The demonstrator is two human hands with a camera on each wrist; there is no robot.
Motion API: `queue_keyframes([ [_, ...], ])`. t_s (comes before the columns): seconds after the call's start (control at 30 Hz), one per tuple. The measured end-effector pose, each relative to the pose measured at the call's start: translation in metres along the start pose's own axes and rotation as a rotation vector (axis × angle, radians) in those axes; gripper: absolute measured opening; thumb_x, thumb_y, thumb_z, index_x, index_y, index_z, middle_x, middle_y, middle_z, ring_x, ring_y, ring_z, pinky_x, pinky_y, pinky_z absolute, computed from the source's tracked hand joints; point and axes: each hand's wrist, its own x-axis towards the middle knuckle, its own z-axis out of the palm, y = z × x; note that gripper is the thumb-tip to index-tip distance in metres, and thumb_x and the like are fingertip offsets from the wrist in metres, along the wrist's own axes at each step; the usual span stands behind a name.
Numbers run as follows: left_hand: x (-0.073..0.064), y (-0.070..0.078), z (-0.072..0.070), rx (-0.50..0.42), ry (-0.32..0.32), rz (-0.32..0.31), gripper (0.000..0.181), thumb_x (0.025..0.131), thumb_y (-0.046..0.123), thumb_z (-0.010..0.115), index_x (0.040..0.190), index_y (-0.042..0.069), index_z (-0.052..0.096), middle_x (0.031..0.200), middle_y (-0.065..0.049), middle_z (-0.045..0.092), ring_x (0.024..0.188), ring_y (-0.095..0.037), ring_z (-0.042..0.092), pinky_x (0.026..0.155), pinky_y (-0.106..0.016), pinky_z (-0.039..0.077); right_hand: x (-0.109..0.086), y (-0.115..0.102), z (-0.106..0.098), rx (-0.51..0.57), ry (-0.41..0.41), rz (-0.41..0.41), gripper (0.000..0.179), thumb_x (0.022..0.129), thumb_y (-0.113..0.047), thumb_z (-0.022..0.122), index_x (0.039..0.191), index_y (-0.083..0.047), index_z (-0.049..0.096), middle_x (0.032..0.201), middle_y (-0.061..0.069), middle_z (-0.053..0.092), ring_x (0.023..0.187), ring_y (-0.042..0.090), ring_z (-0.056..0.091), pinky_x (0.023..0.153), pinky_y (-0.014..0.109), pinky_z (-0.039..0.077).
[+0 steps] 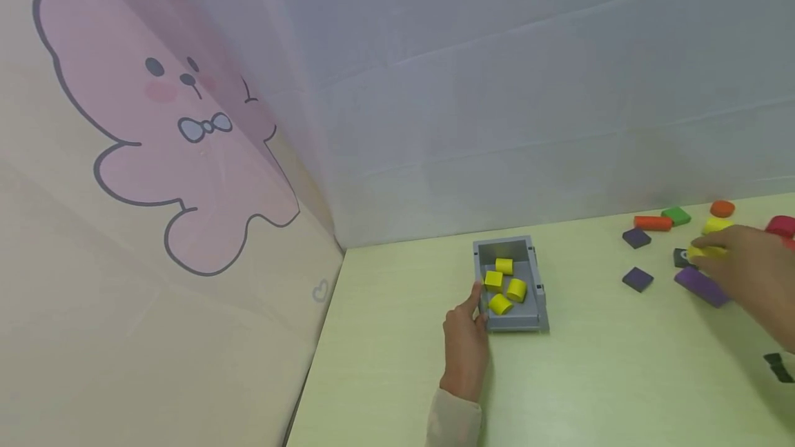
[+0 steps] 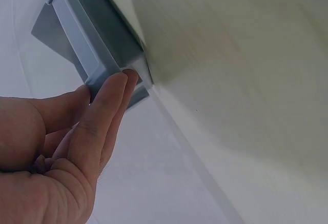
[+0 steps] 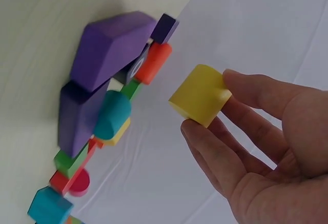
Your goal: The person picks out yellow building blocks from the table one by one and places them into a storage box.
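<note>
Four-sided and open-topped, a small grey plastic bin (image 1: pixel 512 323) stands on the pale table, with several yellow blocks (image 1: pixel 516 290) inside. My left hand (image 1: pixel 466 347) pinches the bin's near left wall between thumb and fingers, seen closely in the left wrist view, where the bin wall (image 2: pixel 84 39) runs up from the fingertips. At the far right, my right hand (image 1: pixel 754 281) holds a yellow cylinder block (image 3: pixel 201 96) between thumb and fingertips. It is raised over loose blocks, among them a long purple block (image 1: pixel 700 286) and a dark block with a white ring (image 1: pixel 682 258).
Two dark purple blocks (image 1: pixel 637 279) lie between the bin and the right hand. Behind them are an orange-red cylinder (image 1: pixel 653 223), a green block (image 1: pixel 676 216) and another yellow block (image 1: pixel 718 225). A pale curtain (image 1: pixel 472 102) hangs along the table's back edge; a rabbit-print one (image 1: pixel 217 178) hangs left.
</note>
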Motion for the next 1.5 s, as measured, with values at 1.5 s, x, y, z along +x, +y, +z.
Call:
queue_keyframes([
  [1.5,0.001,0.001,0.000,0.005,0.000,-0.021,0.056,0.092,-0.009,0.074,0.144,0.009,0.066,0.135,-0.013,0.071,0.121,-0.031,0.070,0.094,-0.042,0.060,-0.005,-0.116,0.052,0.081,-0.051,-0.365,0.028,0.083,0.003,0.085,0.109,0.009,0.076,0.106,0.028,0.072,0.100,0.048,0.068,0.087,0.062,0.056],
])
